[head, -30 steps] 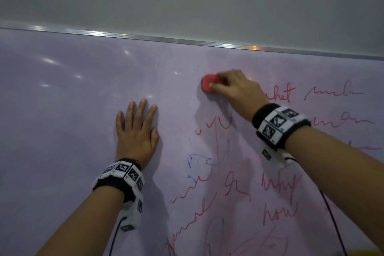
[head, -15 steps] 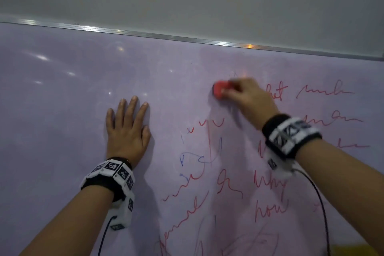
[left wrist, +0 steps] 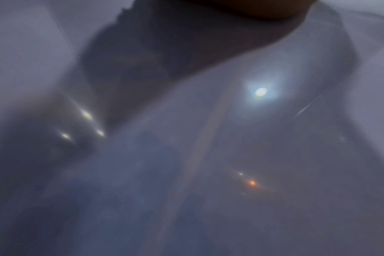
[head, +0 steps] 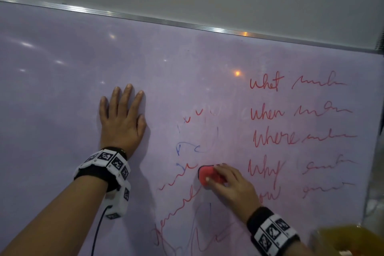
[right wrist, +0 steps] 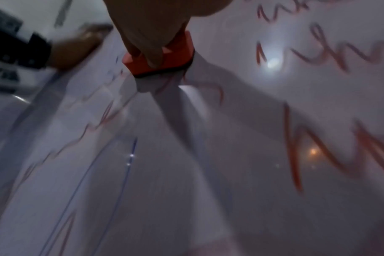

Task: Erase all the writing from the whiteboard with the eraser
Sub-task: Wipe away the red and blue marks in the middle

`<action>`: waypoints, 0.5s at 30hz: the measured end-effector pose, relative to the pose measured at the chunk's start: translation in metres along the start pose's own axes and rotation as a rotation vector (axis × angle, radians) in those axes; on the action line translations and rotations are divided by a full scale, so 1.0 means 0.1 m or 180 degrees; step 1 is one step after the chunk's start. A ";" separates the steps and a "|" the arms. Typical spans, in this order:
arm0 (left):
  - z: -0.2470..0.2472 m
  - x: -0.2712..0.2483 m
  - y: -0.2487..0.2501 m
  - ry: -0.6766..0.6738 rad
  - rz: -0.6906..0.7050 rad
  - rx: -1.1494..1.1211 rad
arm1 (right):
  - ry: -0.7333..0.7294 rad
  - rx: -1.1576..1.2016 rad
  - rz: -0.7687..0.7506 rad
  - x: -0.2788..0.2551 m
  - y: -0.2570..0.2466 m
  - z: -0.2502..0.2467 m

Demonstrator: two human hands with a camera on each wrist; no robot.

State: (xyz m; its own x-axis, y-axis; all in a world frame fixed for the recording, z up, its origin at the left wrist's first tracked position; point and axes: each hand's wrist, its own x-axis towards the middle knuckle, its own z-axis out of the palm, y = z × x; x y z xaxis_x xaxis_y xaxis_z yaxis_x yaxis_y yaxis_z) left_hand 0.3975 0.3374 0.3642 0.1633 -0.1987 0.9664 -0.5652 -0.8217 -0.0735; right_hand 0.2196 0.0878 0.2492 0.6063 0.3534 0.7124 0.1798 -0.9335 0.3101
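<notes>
The fingers (head: pixel 223 174) of the right hand (head: pixel 232 189) curl over the red eraser (head: pixel 207 174), pressing its dark felt face against the whiteboard (head: pixel 62 68) amid the middle scribbles. The left hand (head: pixel 121 122) lies flat on the board, fingers straight, bracing. The wiping step is under way: the board's upper middle looks smeared clean, yet red question words (head: pixel 268 131) to the right and red and blue scrawls (head: pixel 180 172) left of the eraser and below it remain. Next, I judge, firm overlapping strokes through those patches.
</notes>
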 end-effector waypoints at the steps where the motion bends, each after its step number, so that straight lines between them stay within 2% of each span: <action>1: 0.01 0.00 0.01 0.0009 0.0006 0.0000 | 0.0206 -0.0149 -0.0246 0.06 0.08 -0.02; 3: 0.01 0.00 0.01 0.0009 0.0013 -0.0021 | 0.0339 -0.0336 -0.0333 0.46 0.13 -0.29; 7: 0.00 -0.01 -0.01 -0.0066 0.0016 0.0017 | 0.0859 -0.0492 0.0515 1.34 0.42 -0.81; 9: -0.01 -0.01 -0.01 -0.0064 0.0025 0.0016 | 0.1135 -0.0415 0.0853 1.57 0.51 -0.89; 11: -0.01 -0.01 -0.01 -0.0052 0.0029 0.0015 | 0.1398 -0.0256 0.0906 1.56 0.47 -0.78; 12: 0.00 -0.01 -0.01 -0.0043 0.0028 0.0005 | 0.1360 -0.0157 0.0980 1.44 0.36 -0.66; 13: 0.00 -0.01 -0.01 -0.0024 0.0030 -0.0008 | 0.1219 0.0047 0.1079 1.23 0.23 -0.47; 15: 0.02 -0.01 -0.01 0.0038 0.0047 -0.0008 | 0.0695 0.0491 0.0771 0.64 -0.17 -0.07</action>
State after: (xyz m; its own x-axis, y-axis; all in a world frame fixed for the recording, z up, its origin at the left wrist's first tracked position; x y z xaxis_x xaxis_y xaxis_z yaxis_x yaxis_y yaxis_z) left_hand 0.3993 0.3374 0.3633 0.1452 -0.2044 0.9681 -0.5696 -0.8173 -0.0872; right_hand 0.2500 0.1266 0.2936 0.4689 0.1096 0.8764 0.1761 -0.9840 0.0288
